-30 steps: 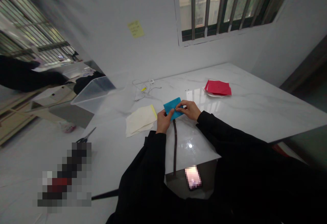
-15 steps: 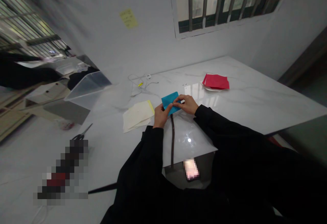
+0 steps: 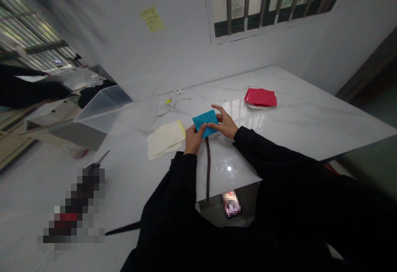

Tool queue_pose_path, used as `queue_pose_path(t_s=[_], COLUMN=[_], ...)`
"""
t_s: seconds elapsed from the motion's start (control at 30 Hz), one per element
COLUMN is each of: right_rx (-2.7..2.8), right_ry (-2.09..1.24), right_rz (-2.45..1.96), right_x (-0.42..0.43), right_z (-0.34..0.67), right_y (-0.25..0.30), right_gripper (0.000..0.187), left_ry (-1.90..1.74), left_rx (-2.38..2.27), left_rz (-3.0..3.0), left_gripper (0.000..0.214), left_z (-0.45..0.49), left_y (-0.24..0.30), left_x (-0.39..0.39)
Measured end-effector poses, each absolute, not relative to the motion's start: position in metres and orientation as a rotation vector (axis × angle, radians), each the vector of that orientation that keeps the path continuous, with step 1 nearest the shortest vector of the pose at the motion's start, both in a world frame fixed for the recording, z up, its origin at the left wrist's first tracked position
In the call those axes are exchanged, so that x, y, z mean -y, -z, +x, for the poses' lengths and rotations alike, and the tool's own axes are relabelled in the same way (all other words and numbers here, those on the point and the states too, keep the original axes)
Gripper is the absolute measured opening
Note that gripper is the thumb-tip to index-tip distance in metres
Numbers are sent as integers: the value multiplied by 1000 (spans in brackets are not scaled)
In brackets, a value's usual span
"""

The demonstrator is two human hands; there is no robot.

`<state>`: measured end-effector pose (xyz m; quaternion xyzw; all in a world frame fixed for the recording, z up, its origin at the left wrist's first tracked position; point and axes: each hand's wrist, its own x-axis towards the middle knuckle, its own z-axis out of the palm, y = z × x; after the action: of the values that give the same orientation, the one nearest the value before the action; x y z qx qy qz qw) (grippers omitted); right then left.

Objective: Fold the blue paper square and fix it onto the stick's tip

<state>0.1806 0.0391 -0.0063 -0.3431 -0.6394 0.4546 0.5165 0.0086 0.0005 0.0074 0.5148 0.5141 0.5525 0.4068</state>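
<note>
I have the left arm [image 3: 170, 197] reaching up and forward from the lower edge of my view and the right arm [image 3: 273, 152] slanting in from the lower right, black sleeves down to the wrists. My left hand [image 3: 192, 139] is closed in a pinch, thumb on top. My right hand [image 3: 227, 123] pinches too, index finger [image 3: 218, 108] raised, pointing up and inward. The two thumb tips nearly meet; I can't tell whether they touch.
</note>
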Motion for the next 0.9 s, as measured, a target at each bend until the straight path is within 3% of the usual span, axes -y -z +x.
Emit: queue_pose_path(t_s=[0.27, 0.9], right_rx=[1533, 1459], right_ry=[-1155, -1259], right_rz=[-792, -849], right_x=[-44, -45], right_z=[179, 177], right_y=[8, 8], right_gripper=[47, 37], left_ry=[-1394, -1361], left_rx=[-1320, -1218], left_rz=[1341, 1263], left_gripper=[59, 61], left_z=[7, 3], left_y=[-8, -3], left_x=[-1, -3])
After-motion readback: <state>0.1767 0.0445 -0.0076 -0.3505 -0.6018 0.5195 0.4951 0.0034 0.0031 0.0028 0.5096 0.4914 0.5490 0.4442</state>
